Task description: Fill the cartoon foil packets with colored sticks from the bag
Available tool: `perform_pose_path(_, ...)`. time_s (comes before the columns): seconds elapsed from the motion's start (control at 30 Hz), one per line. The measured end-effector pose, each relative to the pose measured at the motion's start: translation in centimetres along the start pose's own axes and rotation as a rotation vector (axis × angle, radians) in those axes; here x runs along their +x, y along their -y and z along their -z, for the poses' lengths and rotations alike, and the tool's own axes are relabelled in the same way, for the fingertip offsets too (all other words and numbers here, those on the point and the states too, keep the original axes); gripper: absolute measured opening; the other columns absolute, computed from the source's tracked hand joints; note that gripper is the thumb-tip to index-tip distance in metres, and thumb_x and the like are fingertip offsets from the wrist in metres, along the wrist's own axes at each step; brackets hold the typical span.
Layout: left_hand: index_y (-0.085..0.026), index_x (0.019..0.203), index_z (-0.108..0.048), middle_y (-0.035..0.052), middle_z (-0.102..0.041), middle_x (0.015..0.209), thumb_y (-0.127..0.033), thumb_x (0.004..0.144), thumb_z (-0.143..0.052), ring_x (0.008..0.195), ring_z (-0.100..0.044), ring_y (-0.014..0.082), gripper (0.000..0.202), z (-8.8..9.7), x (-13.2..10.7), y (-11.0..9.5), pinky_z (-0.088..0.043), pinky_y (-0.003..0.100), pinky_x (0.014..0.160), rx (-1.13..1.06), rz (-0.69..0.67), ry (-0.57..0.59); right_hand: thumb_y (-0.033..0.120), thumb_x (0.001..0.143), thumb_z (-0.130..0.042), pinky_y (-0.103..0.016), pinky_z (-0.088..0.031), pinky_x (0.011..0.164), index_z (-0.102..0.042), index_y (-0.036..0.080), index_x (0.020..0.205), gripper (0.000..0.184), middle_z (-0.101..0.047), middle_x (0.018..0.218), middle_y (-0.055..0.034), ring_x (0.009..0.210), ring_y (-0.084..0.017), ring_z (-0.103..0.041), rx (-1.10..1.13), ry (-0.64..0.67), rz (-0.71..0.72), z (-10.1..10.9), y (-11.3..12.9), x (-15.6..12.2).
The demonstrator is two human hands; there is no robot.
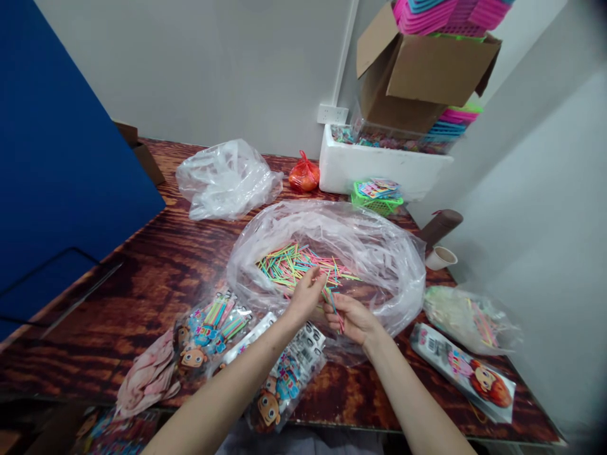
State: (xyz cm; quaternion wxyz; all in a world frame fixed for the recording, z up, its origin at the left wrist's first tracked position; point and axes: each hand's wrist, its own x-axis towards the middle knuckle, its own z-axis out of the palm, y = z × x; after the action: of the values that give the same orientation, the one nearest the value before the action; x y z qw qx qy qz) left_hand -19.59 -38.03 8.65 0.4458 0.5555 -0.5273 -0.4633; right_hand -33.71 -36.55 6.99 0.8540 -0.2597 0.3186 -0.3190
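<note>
Right hand [349, 317] clasps thin multicoloured sticks [332, 302] towards the brown-streaked table [351, 395]'s front edge; left hand [307, 294] half-curls alongside, contents unclear.

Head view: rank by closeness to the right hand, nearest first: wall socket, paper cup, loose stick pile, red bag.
From the right hand:
1. Loose stick pile: just ahead, to its left, in the clear bag.
2. Paper cup: right side of the table.
3. Red bag: far side.
4. Wall socket: on the wall behind.
</note>
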Motion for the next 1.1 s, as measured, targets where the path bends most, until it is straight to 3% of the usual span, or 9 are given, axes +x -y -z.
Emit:
perform_pose_path(0.1, -0.013, 0.115, -0.059, 0.0111, -0.068, 0.103, -0.040, 0.092, -0.045, 0.084, -0.066, 0.0190, 0.038, -0.3, 0.2, -0.1, -0.052, 0.031, 0.075, -0.037, 0.031, 0.000, 0.020, 0.076, -0.071, -0.016, -0.029, 0.042, -0.060, 0.015, 0.082, 0.013, -0.053, 0.061, 0.0039, 0.044, -0.004, -0.041, 0.074, 0.017, -0.026, -0.1, -0.4, 0.3)
perform_pose_path(0.2, -0.014, 0.096, -0.062, 0.0033, -0.064, 0.076, -0.048, 0.092, -0.041, 0.062, -0.059, 0.0154, 0.040, -0.3, -0.1, -0.2, -0.048, 0.028, 0.060, -0.032, 0.028, 0.021, 0.023, 0.082, -0.065, -0.017, -0.032, 0.044, -0.061, 0.015, 0.085, 0.009, -0.061, 0.067, -0.0002, 0.050, -0.008, -0.051, 0.159, -0.017, -0.067, 0.0, -0.9, 0.5)
perform_pose_path(0.3, -0.016, 0.084, -0.064, 0.0017, -0.061, 0.073, -0.055, 0.089, -0.044, 0.067, -0.059, 0.0164, 0.044, 0.0, -0.6, -0.2, -0.047, 0.027, 0.062, -0.001, -0.014, 0.065, 0.038, 0.088, -0.059, -0.020, -0.039, 0.048, -0.061, 0.016, 0.084, 0.022, -0.064, 0.067, -0.0025, 0.056, -0.012, -0.056, 0.175, -0.033, -0.079, -0.2, -1.3, 0.5)
perform_pose_path(0.43, -0.017, 0.093, -0.066, 0.0044, -0.066, 0.091, -0.050, 0.087, -0.051, 0.089, -0.060, 0.0199, 0.037, 0.1, -1.1, -0.2, -0.047, 0.028, 0.078, 0.050, -0.083, 0.121, 0.054, 0.085, -0.059, -0.026, -0.045, 0.053, -0.061, 0.019, 0.081, 0.036, -0.063, 0.064, -0.0028, 0.060, -0.016, -0.060, 0.122, -0.026, 0.008, -0.8, -1.6, 0.4)
perform_pose_path(0.63, -0.018, 0.076, -0.063, 0.0035, -0.062, 0.079, -0.046, 0.092, -0.043, 0.085, -0.058, 0.0205, 0.038, 0.4, -1.7, -1.1, -0.047, 0.032, 0.081, 0.111, -0.116, 0.154, 0.025, 0.062, -0.084, -0.023, -0.041, 0.052, -0.057, 0.019, 0.075, 0.031, -0.055, 0.056, 0.0054, 0.049, -0.009, -0.050, 0.017, -0.095, 0.071, -1.3, -2.1, -0.2)
perform_pose_path(0.73, -0.018, 0.099, -0.067, 0.0059, -0.066, 0.098, -0.044, 0.095, -0.040, 0.099, -0.060, 0.0211, 0.037, 1.0, -2.9, -2.2, -0.047, 0.033, 0.091, 0.077, -0.200, 0.151, 0.032, 0.069, -0.080, -0.022, -0.038, 0.053, -0.056, 0.019, 0.075, 0.028, -0.053, 0.059, 0.0054, 0.051, -0.009, -0.046, -0.157, -0.168, 0.245, -1.6, -2.3, -1.0)
perform_pose_path(0.87, -0.019, 0.136, -0.051, 0.0100, -0.055, 0.137, -0.036, 0.098, -0.038, 0.129, -0.047, 0.0208, 0.043, 1.3, -5.4, -2.4, -0.036, 0.036, 0.110, 0.177, -0.397, 0.155, 0.042, 0.078, -0.071, -0.028, -0.044, 0.075, -0.061, 0.022, 0.079, 0.023, -0.059, 0.073, 0.0005, 0.076, -0.018, -0.054, -0.495, -0.352, 0.625, -1.2, -3.6, -1.9)
perform_pose_path(1.0, -0.019, 0.147, -0.035, 0.0111, -0.036, 0.154, -0.038, 0.095, -0.047, 0.144, -0.028, 0.0238, 0.057, 0.8, -7.2, -1.2, -0.018, 0.047, 0.120, 0.482, -0.499, 0.431, 0.045, 0.079, -0.066, -0.037, -0.042, 0.092, -0.066, 0.025, 0.084, 0.021, -0.066, 0.089, -0.0057, 0.096, -0.027, -0.057, -0.639, -0.396, 0.709, -0.1, -5.8, -2.3)
perform_pose_path(1.1, -0.021, 0.148, -0.033, 0.0109, -0.037, 0.153, -0.038, 0.097, -0.043, 0.143, -0.031, 0.0227, 0.055, 2.2, -7.9, -0.6, -0.025, 0.046, 0.118, 0.510, -0.467, 0.341, 0.041, 0.083, -0.062, -0.036, -0.042, 0.090, -0.068, 0.024, 0.085, 0.018, -0.067, 0.090, -0.0063, 0.094, -0.027, -0.058, -0.759, -0.426, 0.696, 0.2, -6.1, -2.8)
